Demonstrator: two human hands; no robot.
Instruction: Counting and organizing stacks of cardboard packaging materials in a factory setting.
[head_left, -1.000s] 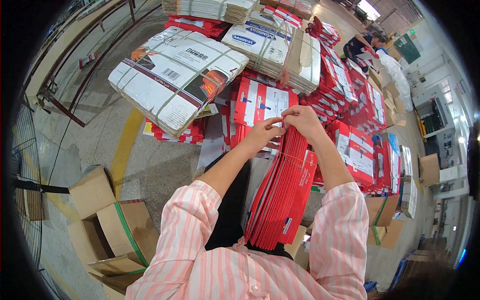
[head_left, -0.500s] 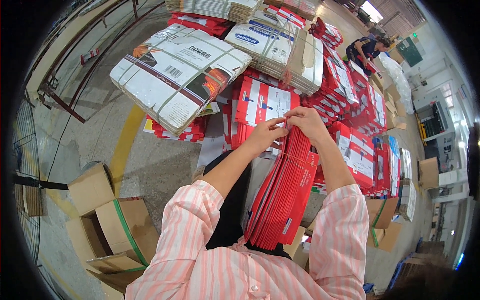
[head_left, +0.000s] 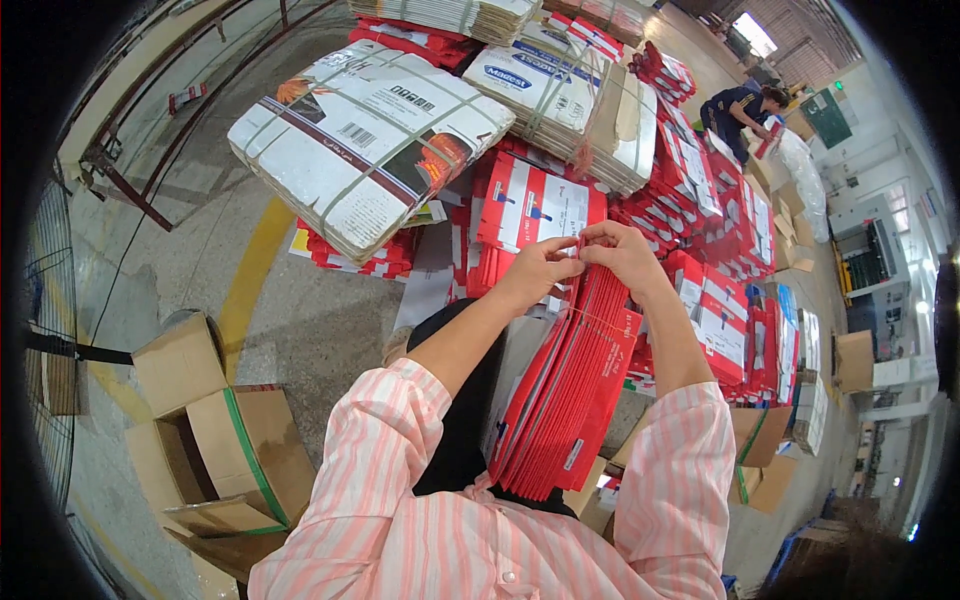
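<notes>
A thick bundle of red flat cartons (head_left: 572, 395) stands on edge against my lap, with a thin string (head_left: 597, 318) running across it near its far end. At that far end my left hand (head_left: 540, 272) and my right hand (head_left: 622, 258) come together, fingertips nearly touching. Both are closed in a pinch. What lies between the fingertips is too small to tell. My right hand's heel rests close over the bundle's top edges. Just beyond my fingers lies a stack of red and white printed cartons (head_left: 535, 205).
White strapped carton bundles (head_left: 370, 140) lie on red stacks ahead to the left. More red carton piles (head_left: 715, 310) stand to the right. An open brown box (head_left: 225, 440) sits on the floor at left, near a metal frame (head_left: 130, 195). Another person (head_left: 738, 115) works at far right.
My hands stay at the bundle's far end, with only slight finger movement. The view has shifted a little. The far person's arm now reaches farther right.
</notes>
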